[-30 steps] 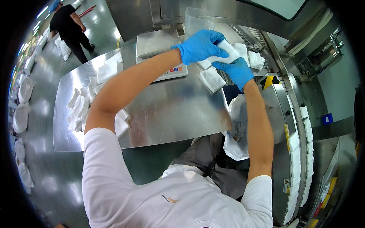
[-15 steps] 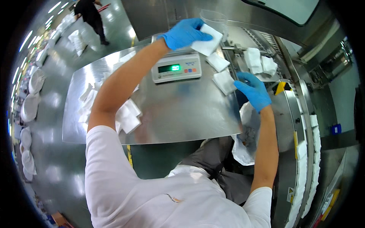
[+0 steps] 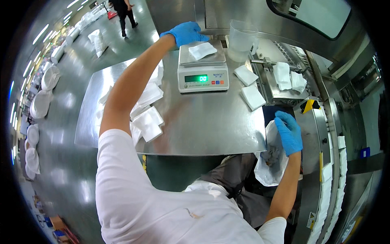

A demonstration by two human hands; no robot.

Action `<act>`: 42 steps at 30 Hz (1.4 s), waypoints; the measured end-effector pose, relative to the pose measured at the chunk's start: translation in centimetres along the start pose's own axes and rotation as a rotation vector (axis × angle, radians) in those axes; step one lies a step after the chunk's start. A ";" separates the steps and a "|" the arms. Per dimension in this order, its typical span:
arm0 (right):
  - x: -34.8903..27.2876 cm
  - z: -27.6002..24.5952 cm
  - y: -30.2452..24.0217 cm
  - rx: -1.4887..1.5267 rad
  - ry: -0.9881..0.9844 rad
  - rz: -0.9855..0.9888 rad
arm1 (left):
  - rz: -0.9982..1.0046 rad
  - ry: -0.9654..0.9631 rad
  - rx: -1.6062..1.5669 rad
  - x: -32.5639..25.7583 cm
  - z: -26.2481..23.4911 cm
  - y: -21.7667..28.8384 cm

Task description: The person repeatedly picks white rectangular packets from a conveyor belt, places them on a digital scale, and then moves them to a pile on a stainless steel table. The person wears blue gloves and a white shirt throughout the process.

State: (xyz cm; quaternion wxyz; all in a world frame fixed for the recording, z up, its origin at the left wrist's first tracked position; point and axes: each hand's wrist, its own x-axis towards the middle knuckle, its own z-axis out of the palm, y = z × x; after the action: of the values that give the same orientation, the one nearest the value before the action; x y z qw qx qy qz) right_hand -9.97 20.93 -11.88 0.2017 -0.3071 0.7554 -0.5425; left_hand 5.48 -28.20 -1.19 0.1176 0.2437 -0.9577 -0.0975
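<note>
With the white pouch lying flat on the digital scale, we keep our released left hand clear behind the pan, while our right hand, right of the scale, grips the white bag.

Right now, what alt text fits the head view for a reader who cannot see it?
A person's blue-gloved left hand rests at the back of a scale holding a white pouch, on a steel table. Their right hand reaches into a white bag at the table's edge.
</note>
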 end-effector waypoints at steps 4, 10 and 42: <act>-2.1 -1.8 2.1 0.076 0.041 0.067 | -0.093 -0.180 0.036 0.4 -1.3 -0.3; -5.3 -2.2 3.2 0.051 0.055 0.073 | -0.123 -0.237 0.018 0.6 -1.0 -0.5; -14.9 -7.3 1.1 0.662 0.443 0.059 | 0.393 -0.612 -1.053 -14.8 11.3 44.3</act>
State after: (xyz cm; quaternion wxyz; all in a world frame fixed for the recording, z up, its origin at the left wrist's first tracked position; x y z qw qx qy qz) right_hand -4.06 36.41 -10.88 0.1375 -0.0794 0.5735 -0.8037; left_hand -4.65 18.69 -3.73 -0.0415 -0.0658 -0.7985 -0.5969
